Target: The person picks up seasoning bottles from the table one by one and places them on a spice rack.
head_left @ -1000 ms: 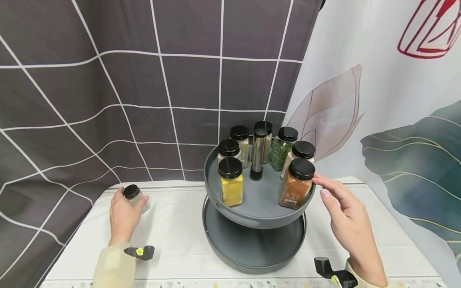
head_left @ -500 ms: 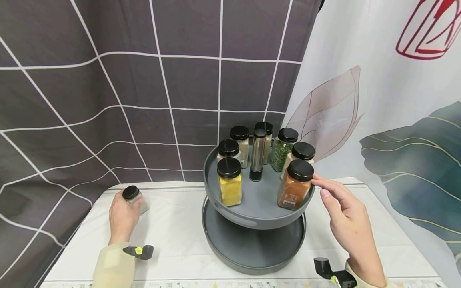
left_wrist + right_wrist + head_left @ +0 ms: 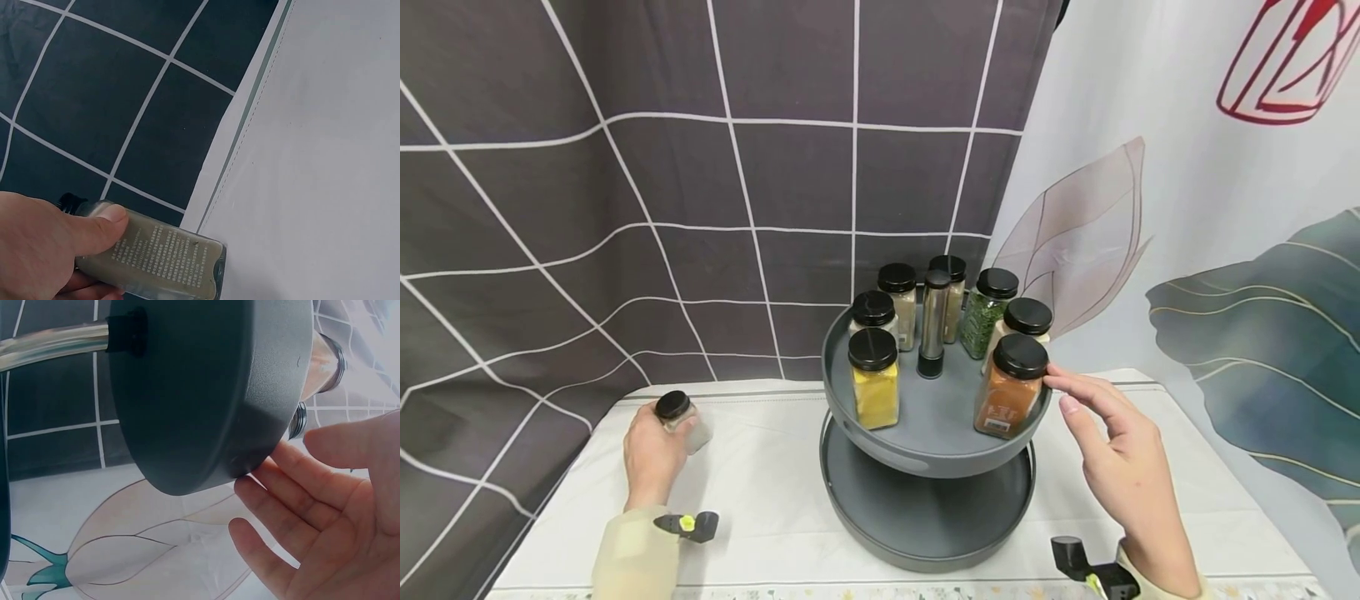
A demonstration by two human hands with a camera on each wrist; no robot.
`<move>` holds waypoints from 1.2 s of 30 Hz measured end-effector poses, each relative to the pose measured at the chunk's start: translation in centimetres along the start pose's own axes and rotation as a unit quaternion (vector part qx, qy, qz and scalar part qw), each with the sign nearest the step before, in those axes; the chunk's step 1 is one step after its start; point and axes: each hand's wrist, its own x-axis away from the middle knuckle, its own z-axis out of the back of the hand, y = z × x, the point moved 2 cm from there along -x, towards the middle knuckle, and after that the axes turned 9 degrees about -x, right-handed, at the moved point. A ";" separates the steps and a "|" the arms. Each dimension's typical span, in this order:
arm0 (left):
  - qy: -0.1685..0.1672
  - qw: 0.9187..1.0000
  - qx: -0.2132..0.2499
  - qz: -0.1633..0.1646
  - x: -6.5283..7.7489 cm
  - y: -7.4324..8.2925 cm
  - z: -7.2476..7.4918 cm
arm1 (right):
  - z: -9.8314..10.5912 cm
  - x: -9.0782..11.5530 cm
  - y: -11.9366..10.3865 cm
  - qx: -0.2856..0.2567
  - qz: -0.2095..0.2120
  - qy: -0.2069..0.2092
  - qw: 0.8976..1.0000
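Note:
My left hand (image 3: 655, 454) grips a spice jar (image 3: 697, 429) with a black lid over the left part of the white table. In the left wrist view the thumb presses the side of this jar (image 3: 165, 256), which has pale brownish contents and rows of printed text. My right hand (image 3: 1123, 454) touches the right rim of the upper grey tray (image 3: 925, 462) with loosely extended fingers. In the right wrist view those fingertips meet the outer wall of the tray (image 3: 275, 381). An orange-brown spice jar (image 3: 1003, 400) stands just inside the rim there.
Several black-lidded jars ring the upper tray, among them a yellow spice jar (image 3: 876, 396) and a green herb jar (image 3: 983, 321). A metal post (image 3: 933, 321) rises in the middle. Below lies the lower grey tray (image 3: 925, 533). A dark gridded curtain (image 3: 775, 175) hangs behind.
The head view has shifted very slightly. Both hands keep nearly the same places, the left with the spice jar, the right at the tray rim.

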 end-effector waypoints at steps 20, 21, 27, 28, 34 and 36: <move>0.076 0.993 0.065 -0.057 2.5 4.3 3.9 | -0.1 0.0 0.0 0.000 0.010 0.016 1.000; 0.086 0.992 0.068 -0.066 2.8 4.7 4.3 | -0.1 0.0 0.0 0.000 0.010 0.017 1.000; 0.142 0.978 0.092 -0.126 4.4 7.0 6.5 | 0.0 0.0 0.2 0.005 0.004 0.027 1.000; 0.150 0.975 0.095 -0.135 4.7 7.4 6.9 | 0.0 0.0 0.2 0.004 0.002 0.028 1.000; 0.195 0.958 0.107 -0.182 6.6 9.7 8.9 | -0.1 -0.1 0.2 -0.003 0.002 0.029 1.000; 0.202 0.953 0.113 -0.196 7.2 10.4 9.4 | -0.1 0.0 0.2 -0.005 0.006 0.030 1.000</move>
